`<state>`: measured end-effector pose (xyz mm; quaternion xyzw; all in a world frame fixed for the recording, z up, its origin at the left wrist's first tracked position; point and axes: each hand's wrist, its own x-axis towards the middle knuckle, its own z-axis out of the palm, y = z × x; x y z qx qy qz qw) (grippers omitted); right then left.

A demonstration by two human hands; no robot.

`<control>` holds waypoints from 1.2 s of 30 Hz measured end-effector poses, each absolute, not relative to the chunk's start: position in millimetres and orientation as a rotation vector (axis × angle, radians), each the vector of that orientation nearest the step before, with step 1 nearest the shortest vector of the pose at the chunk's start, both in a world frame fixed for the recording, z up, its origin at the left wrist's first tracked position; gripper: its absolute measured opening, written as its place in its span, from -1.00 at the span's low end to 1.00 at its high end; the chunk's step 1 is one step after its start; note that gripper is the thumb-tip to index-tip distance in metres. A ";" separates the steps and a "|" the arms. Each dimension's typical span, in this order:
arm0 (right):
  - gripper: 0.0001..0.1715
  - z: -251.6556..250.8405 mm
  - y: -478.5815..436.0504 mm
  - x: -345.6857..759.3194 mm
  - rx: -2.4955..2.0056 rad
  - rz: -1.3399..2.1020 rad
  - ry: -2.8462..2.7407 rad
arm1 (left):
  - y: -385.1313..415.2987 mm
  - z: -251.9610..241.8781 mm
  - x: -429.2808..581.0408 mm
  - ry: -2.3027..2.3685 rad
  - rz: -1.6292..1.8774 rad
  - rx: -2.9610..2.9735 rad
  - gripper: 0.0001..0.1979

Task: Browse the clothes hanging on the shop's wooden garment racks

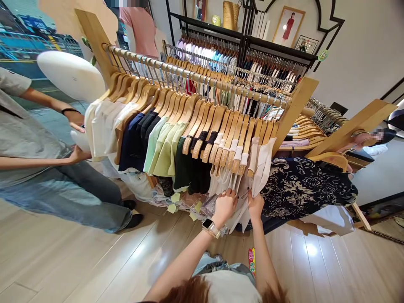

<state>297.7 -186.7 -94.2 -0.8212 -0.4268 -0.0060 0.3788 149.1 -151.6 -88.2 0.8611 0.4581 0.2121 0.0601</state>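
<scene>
Wooden clothes rack (195, 76): pale top (265, 166) hangs at right end, white strappy tops (217, 182) beside it on wooden hangers (232, 158). Right hand (256, 206) pinches pale top's lower part; left hand (225, 207) curled below strappy tops, cannot tell if gripping. Smartwatch (207, 224) on left wrist.

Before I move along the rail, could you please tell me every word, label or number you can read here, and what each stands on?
"特價": on the red-and-yellow sign low down beside the right forearm.
Too small to read: pale print on the ends of the wooden hangers.
Too small to read: marks on the round green tag by the wall shelf.
</scene>
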 end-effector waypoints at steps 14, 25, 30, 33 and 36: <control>-0.44 -91.9 -188.1 295.9 -2.130 -0.001 -1.070 | -144.6 -84.7 142.4 1.380 0.688 2.521 -0.80; -0.39 -87.9 -191.9 293.9 -2.115 0.034 -1.060 | -145.3 -84.6 137.8 1.319 0.800 2.440 -0.75; -0.45 -86.0 -193.7 293.0 -2.129 0.036 -1.052 | -131.7 -72.8 135.0 1.395 1.155 2.227 -0.64; -0.46 -85.5 -194.8 292.4 -2.139 0.033 -1.049 | -111.7 -65.3 137.8 1.448 1.209 2.149 -0.63; -0.47 -84.8 -195.0 291.9 -2.158 0.023 -1.041 | -92.6 -64.4 143.6 1.419 1.122 2.174 -0.63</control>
